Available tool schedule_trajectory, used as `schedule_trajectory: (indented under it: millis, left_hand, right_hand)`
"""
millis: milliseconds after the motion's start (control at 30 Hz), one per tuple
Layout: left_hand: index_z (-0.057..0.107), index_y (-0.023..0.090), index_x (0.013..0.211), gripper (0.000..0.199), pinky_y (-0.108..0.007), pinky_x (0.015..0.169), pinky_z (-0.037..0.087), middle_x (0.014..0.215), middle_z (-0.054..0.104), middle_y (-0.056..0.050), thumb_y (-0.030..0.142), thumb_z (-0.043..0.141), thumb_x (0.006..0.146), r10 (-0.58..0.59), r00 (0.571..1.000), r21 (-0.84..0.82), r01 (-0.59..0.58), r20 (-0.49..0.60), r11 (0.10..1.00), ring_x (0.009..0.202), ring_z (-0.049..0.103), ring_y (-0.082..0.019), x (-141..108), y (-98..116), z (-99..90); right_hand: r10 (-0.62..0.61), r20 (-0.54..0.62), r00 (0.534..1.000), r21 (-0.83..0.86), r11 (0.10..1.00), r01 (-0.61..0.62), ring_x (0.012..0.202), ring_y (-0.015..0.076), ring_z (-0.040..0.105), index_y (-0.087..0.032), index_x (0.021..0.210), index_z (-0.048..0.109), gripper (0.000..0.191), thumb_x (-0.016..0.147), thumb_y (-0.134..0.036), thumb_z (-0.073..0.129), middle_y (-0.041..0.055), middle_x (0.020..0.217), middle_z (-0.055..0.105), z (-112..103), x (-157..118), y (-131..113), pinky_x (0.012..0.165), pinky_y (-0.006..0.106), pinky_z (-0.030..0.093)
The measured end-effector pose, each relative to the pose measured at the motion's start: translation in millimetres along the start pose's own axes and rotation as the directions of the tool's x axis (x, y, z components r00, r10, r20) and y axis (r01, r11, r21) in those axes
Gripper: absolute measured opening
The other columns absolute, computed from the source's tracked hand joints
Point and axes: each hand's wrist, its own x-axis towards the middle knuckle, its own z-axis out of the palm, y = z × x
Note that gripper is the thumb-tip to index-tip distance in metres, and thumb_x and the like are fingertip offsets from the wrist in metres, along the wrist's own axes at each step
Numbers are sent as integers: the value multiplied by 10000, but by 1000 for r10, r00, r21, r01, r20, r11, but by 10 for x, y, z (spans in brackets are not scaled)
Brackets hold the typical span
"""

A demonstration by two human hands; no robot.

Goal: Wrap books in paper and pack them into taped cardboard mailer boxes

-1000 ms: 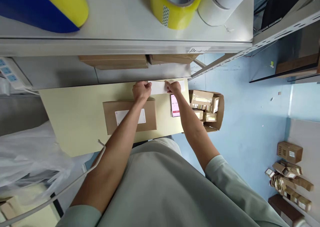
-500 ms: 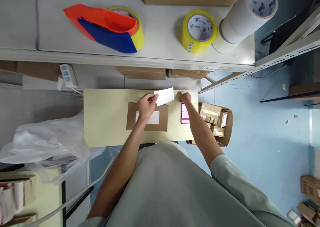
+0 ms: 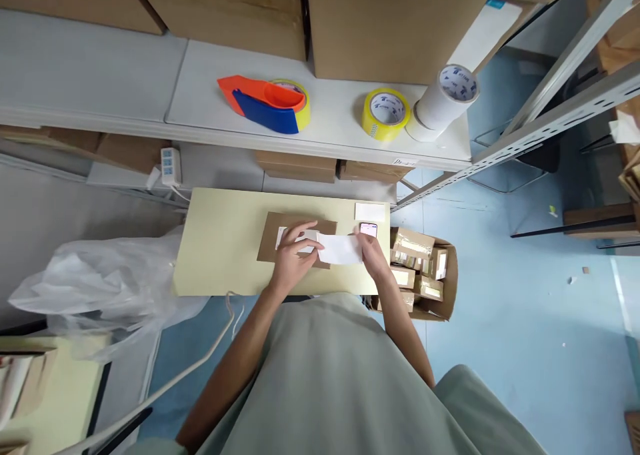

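A white paper slip (image 3: 340, 249) is stretched between my two hands, above the pale yellow table. My left hand (image 3: 295, 255) pinches its left end, with some fingers raised. At the right end, my right hand (image 3: 371, 251) grips the slip near a phone (image 3: 369, 229) that lies on the table. Under my left hand lies a flat brown cardboard piece (image 3: 267, 238) with a white label (image 3: 281, 236), partly hidden by the hand and the slip. More white paper (image 3: 370, 211) rests at the table's back right corner.
The yellow table (image 3: 220, 241) stands below a grey shelf (image 3: 335, 115) with a tape dispenser (image 3: 265, 105), yellow tape (image 3: 385, 113) and white rolls (image 3: 445, 101). To the right is an open carton (image 3: 451, 281) of small boxes; to the left, clear plastic (image 3: 105, 275).
The slip and my left hand have come lower. My right hand has left the table's back right area and taken hold of the slip's right end. The view has shifted, showing more shelf boxes.
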Motion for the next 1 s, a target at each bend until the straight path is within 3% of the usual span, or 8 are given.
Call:
schedule_trajectory:
  millis: [100, 167, 233, 300, 367, 500, 767, 1000]
  left_hand:
    - [840, 290, 937, 147, -513, 1124, 587, 1504, 733, -96, 309, 695, 933, -29, 1000, -77, 29, 5, 997, 1413, 665, -309, -82, 120, 0]
    - [817, 279, 1204, 310, -510, 1144, 586, 1475, 753, -118, 384, 722, 929, -139, 989, -178, 146, 50, 973, 1379, 697, -308, -122, 216, -46]
    - [770, 250, 1319, 456, -490, 1112, 607, 1342, 812, -131, 450, 738, 910, -258, 954, -267, 291, 153, 919, 1269, 757, -311, -147, 310, -136]
    - [807, 244, 1165, 370, -455, 1045, 629, 1160, 848, -113, 492, 722, 904, -313, 909, -294, 390, 275, 873, 1131, 794, -311, -155, 396, -255]
    - [810, 255, 954, 282, -420, 968, 634, 1035, 840, -89, 509, 697, 905, -301, 883, -275, 409, 360, 870, 1033, 791, -304, -145, 475, -378]
    - [761, 259, 805, 284, -391, 885, 614, 902, 794, -68, 525, 693, 877, -241, 885, -242, 355, 398, 903, 922, 743, -282, -96, 595, -556]
    - [758, 249, 776, 264, -381, 893, 598, 873, 776, -58, 486, 698, 877, -192, 902, -267, 309, 385, 913, 893, 731, -264, -52, 554, -745]
    - [775, 254, 815, 296, -420, 963, 609, 927, 792, -76, 536, 701, 871, -242, 895, -245, 348, 376, 905, 962, 743, -294, -87, 473, -895]
  right_hand:
    - [30, -19, 999, 85, 996, -28, 504, 127, 508, -209, 868, 750, 607, 688, -775, 876, -30, 634, 634, -49, -386, -103, 480, 256, 347]
    - [9, -83, 997, 75, 997, -2, 488, 118, 464, -218, 854, 742, 564, 704, -748, 866, -42, 617, 603, -84, -559, -199, 469, 257, 311]
    - [-32, -142, 989, 56, 998, 40, 498, 123, 466, -231, 838, 736, 527, 732, -736, 844, -38, 630, 603, -117, -687, -300, 467, 263, 312]
    - [-76, -193, 978, 40, 996, 86, 531, 135, 503, -239, 820, 732, 496, 747, -717, 840, -23, 668, 635, -140, -782, -393, 481, 267, 349]
    - [-113, -224, 968, 21, 992, 121, 567, 145, 531, -240, 817, 735, 475, 765, -701, 839, -6, 711, 666, -148, -847, -468, 504, 271, 385]
    - [-168, -250, 953, -61, 986, 158, 603, 157, 544, -244, 820, 734, 494, 790, -732, 810, 14, 752, 686, -106, -905, -559, 515, 273, 400]
    - [-189, -236, 953, -36, 982, 186, 599, 154, 569, -239, 824, 743, 528, 764, -750, 860, -1, 719, 671, 74, -946, -741, 520, 272, 422]
    - [-182, -242, 953, -101, 982, 162, 666, 187, 651, -238, 894, 758, 584, 769, -801, 857, 24, 791, 728, 206, -873, -804, 540, 288, 474]
